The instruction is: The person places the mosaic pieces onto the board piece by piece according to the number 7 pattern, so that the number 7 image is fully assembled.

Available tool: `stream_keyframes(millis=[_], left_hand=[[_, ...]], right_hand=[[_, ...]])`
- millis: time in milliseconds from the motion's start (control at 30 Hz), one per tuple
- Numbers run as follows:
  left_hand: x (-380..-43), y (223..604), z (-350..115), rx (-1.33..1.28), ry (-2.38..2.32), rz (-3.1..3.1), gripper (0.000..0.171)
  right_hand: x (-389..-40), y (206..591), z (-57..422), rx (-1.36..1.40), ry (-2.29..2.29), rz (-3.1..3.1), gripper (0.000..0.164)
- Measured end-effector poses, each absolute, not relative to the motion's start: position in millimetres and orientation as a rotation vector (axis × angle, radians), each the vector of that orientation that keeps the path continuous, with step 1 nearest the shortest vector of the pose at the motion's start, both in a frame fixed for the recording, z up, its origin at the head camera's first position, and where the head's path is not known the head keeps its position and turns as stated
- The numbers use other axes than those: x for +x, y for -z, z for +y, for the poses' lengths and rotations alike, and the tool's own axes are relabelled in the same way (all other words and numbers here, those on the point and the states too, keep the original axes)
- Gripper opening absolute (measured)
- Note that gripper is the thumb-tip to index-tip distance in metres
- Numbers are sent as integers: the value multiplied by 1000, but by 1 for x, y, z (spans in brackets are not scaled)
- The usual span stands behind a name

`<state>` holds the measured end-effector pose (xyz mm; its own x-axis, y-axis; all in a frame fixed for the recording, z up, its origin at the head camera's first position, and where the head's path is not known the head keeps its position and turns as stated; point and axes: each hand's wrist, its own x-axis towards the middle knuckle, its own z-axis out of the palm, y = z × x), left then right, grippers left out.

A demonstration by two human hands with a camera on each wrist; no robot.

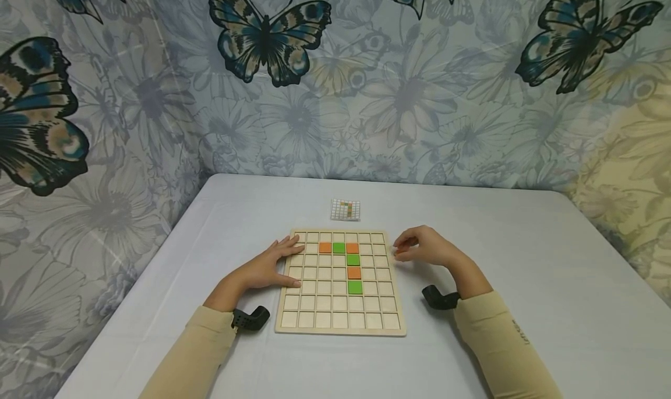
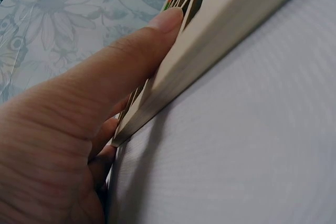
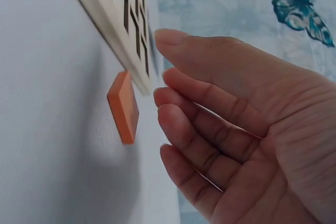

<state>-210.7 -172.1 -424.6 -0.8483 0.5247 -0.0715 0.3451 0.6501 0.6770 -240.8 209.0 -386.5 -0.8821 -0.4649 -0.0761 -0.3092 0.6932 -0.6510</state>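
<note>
A square wooden grid board (image 1: pixel 341 331) lies on the table. Orange tiles (image 1: pixel 325 247) and green tiles (image 1: pixel 355 287) alternate in it, forming a row that turns down into a column. My left hand (image 1: pixel 264 268) rests on the board's left edge, its thumb (image 2: pixel 131 56) and fingers spread over the rim. Just off the board's right edge is my right hand (image 1: pixel 427 246), fingers loosely bent and holding nothing. Beside those fingertips, in the right wrist view, a loose orange tile (image 3: pixel 123 111) is near the board's edge; the head view does not clearly show it.
Behind the board lies a small card (image 1: pixel 345 209) printed with a grid and coloured squares. White cloth (image 1: pixel 524 242) covers the table. A butterfly-patterned curtain (image 1: pixel 409 96) hangs along the back and sides. Each wrist wears a black device (image 1: pixel 440 298).
</note>
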Motion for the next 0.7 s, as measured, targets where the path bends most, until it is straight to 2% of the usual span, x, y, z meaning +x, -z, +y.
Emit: stream_keyframes(millis=[233,700], left_hand=[[-211,425,-172,707,-998,2603,86],[-210,426,-172,700,-1013,2597,86]], right_hand=[[-245,392,219,-537,996,2669,30],[-248,399,226,-542,1030,2601,34]])
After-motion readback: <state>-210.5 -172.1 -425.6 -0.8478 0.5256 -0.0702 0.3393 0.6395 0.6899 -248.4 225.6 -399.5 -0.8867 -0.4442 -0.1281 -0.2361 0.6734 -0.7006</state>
